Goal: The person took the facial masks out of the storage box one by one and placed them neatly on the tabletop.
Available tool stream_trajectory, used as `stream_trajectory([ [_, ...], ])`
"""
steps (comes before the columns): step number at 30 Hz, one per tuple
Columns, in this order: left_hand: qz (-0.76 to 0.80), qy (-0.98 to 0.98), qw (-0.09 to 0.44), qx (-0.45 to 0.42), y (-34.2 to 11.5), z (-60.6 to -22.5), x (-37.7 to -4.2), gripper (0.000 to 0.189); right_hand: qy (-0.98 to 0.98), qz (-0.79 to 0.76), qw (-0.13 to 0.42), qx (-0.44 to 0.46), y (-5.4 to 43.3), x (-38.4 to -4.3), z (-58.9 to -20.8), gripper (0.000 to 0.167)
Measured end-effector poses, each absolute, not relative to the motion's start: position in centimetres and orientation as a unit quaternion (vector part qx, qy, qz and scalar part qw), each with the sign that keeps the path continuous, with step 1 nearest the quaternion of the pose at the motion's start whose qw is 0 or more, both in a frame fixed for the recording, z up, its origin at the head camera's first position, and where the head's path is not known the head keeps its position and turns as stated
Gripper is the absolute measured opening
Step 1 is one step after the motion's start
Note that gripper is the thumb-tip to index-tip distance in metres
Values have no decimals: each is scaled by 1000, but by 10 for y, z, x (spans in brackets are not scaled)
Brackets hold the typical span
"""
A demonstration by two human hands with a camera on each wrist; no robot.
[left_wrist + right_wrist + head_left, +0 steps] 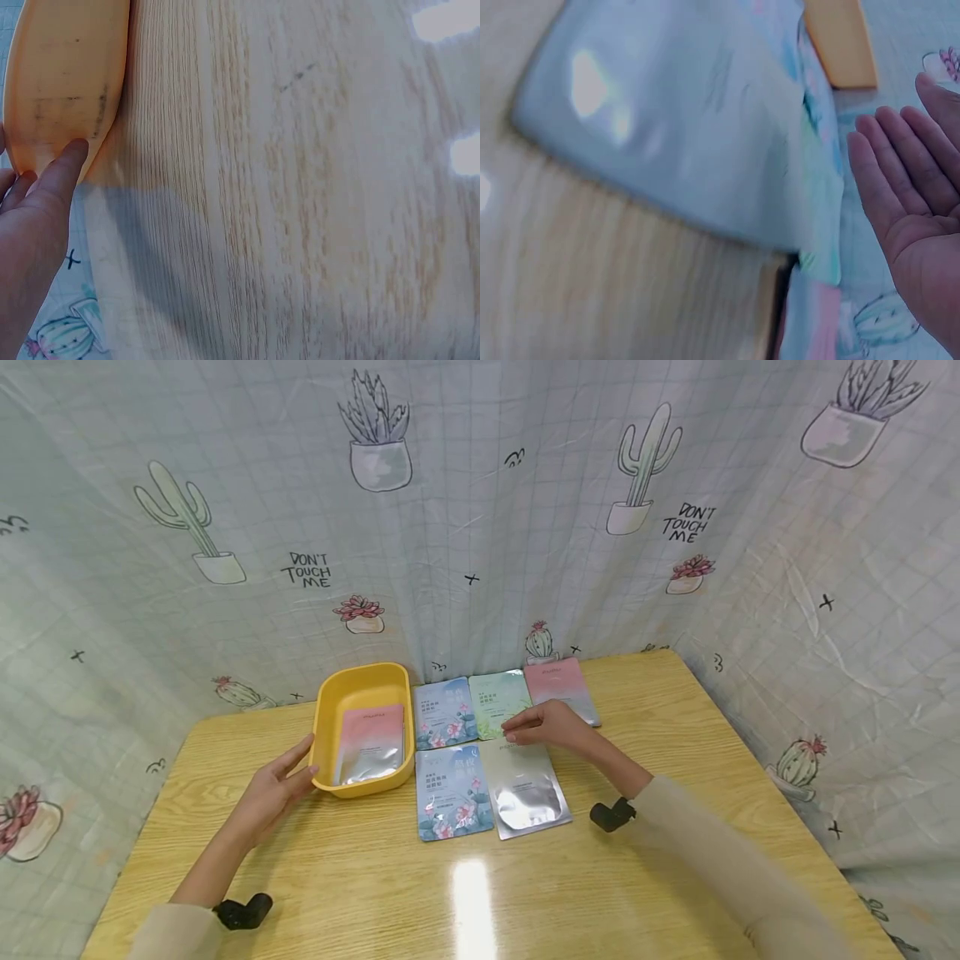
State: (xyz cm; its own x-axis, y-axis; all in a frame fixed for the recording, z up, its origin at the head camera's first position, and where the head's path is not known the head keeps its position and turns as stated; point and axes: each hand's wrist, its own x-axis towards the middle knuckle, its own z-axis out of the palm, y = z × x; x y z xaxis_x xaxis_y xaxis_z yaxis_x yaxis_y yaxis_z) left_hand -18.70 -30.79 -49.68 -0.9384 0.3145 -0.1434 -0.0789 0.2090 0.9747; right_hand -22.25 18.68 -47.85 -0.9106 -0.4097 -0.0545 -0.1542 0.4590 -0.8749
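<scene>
My left hand point(272, 791) touches the outside of a yellow plastic bin point(409, 727) with its fingertips and thumb; the left wrist view shows the thumb point(67, 161) against the bin wall. Inside the bin lies a pink-and-silver sheet mask sachet point(371, 742). My right hand point(551, 725) hovers by the top edge of a silver sachet point(528, 789), its fingers point(892, 154) extended and holding nothing in the right wrist view. A green sachet point(498, 697) lies just beyond those fingers. Left of the silver one is a blue floral sachet point(453, 793).
Another blue floral sachet point(444, 710) lies beside the bin, and a pink-and-silver sachet point(561, 687) at the back right. The wooden table point(360, 877) meets a cactus-print curtain point(465, 543) at the back. Light glares on its front.
</scene>
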Motion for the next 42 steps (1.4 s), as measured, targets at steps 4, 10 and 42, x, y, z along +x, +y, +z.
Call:
stream_trajectory([
  [4,615,768,160,73,-309,-495,-186,75,829,-510,134,-186,165,-233,-475,35],
  [10,610,772,163,63,-307,-492,-186,76,807,-539,144,-194,130,-249,-464,30],
  [42,641,747,163,64,-309,-497,-189,76,749,-597,208,-200,-16,-320,-435,29],
])
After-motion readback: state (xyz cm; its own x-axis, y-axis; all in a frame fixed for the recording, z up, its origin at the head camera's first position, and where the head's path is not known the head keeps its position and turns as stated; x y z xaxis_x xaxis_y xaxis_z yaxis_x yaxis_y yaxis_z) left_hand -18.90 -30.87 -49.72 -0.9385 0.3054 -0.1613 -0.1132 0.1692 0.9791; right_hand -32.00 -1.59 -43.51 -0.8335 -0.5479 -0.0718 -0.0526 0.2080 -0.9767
